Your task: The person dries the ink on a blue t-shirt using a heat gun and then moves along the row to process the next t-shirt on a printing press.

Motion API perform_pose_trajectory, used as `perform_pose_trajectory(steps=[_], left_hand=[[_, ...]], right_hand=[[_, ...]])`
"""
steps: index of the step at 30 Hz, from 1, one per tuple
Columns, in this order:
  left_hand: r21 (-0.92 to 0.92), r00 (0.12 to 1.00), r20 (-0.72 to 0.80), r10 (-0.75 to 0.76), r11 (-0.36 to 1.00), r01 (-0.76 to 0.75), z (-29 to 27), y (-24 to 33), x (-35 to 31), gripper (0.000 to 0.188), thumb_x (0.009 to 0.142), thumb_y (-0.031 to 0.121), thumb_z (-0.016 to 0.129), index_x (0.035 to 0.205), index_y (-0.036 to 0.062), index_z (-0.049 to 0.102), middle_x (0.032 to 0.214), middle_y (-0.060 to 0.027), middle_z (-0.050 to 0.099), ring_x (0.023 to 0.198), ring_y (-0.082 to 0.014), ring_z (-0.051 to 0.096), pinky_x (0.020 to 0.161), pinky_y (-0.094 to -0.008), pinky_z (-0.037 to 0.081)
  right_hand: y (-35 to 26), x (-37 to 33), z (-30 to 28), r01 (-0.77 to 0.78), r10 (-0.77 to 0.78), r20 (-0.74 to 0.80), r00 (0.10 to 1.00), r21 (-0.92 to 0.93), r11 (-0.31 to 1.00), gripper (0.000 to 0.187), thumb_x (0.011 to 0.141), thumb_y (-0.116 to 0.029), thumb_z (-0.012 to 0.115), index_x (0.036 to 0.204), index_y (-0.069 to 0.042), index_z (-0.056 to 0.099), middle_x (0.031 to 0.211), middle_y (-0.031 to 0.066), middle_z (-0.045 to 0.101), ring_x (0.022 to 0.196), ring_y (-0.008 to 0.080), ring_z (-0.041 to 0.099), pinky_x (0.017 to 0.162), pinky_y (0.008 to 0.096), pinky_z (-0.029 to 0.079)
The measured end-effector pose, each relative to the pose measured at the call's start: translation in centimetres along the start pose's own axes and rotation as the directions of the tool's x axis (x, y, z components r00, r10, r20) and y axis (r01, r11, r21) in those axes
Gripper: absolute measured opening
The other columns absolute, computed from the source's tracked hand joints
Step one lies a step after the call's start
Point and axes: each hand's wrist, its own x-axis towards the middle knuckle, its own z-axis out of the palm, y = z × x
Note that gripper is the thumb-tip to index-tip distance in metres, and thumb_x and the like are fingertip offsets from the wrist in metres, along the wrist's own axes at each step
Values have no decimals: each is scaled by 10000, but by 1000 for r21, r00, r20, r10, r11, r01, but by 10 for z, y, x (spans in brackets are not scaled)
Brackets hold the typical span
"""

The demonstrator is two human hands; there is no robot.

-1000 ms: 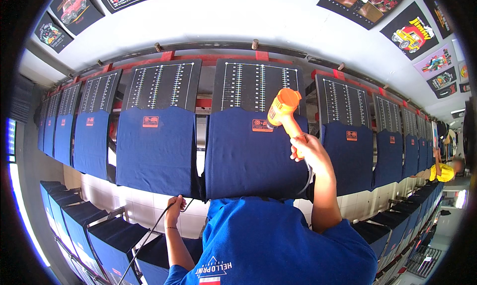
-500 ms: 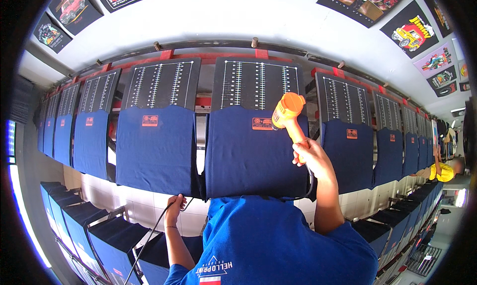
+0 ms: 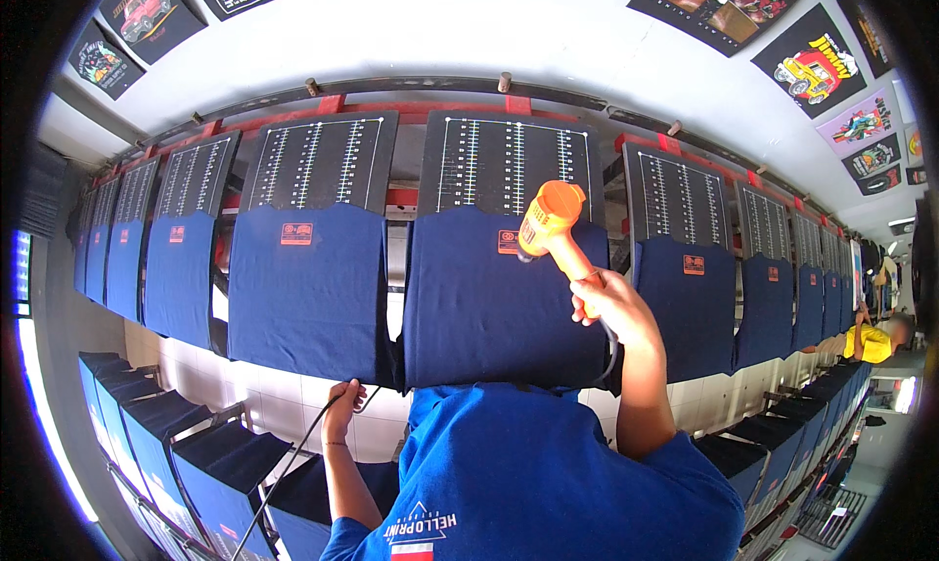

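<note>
Right hand is gripping an orange heat gun point(image 3: 554, 219) just right of the frame's centre.

The right hand point(image 3: 616, 305) is wrapping its fingers around the handle point(image 3: 577, 264), while the tool's head is showing above a navy garment point(image 3: 489, 316), its dark nozzle point(image 3: 527, 258) pointing toward the lower left; the gap to the cloth is not possible to tell. The tool is looking rigid and probably top-heavy, so the handle is offering the safest hold, and the nozzle may be running hot. At lower left of centre, the left hand point(image 3: 342, 403) is pinching a black cord point(image 3: 290, 463), its fingers closing around it; the cord is appearing bendy and light. The garment is seeming soft and easily rumpled.
</note>
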Motion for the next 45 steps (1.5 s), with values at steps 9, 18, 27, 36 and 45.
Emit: perform_pose_trajectory(steps=[9,18,27,36,45], left_hand=[[-9,1000,-11,-18,1000,17,2,4,-1,337,949,287,521,781,15,628,681,-42,614,571,-87,512,525,-232,420],[-2,1000,-17,-17,1000,17,2,4,-1,335,945,288,524,777,18,630,686,-42,615,575,-86,514,529,-234,431],[-11,1000,-24,-6,1000,5,3,4,-2,329,945,285,523,778,21,626,688,-37,610,580,-86,509,531,-236,427],[-25,1000,-11,-8,1000,8,2,0,0,325,946,284,523,789,18,623,694,-40,611,581,-89,508,533,-239,423],[-18,1000,-11,-14,1000,14,3,5,-3,332,946,294,527,788,19,625,687,-33,612,575,-87,506,532,-233,418]], right_hand=[[-4,3,9,15,-15,28,999,14,1000,254,890,-278,615,953,-43,542,728,10,583,616,91,592,539,219,480],[0,10,23,98,-98,46,994,20,995,266,883,-282,623,952,-40,538,719,5,575,613,85,586,537,216,478],[-9,12,22,36,-37,63,997,18,999,241,891,-249,612,964,-30,544,715,11,581,606,83,591,522,214,474],[-6,15,28,72,-71,79,994,-3,997,238,891,-244,615,958,-28,540,722,10,573,605,81,587,527,214,476],[-6,16,32,72,-68,100,993,-37,997,247,893,-245,619,974,-25,538,723,8,576,611,77,586,537,211,480]])
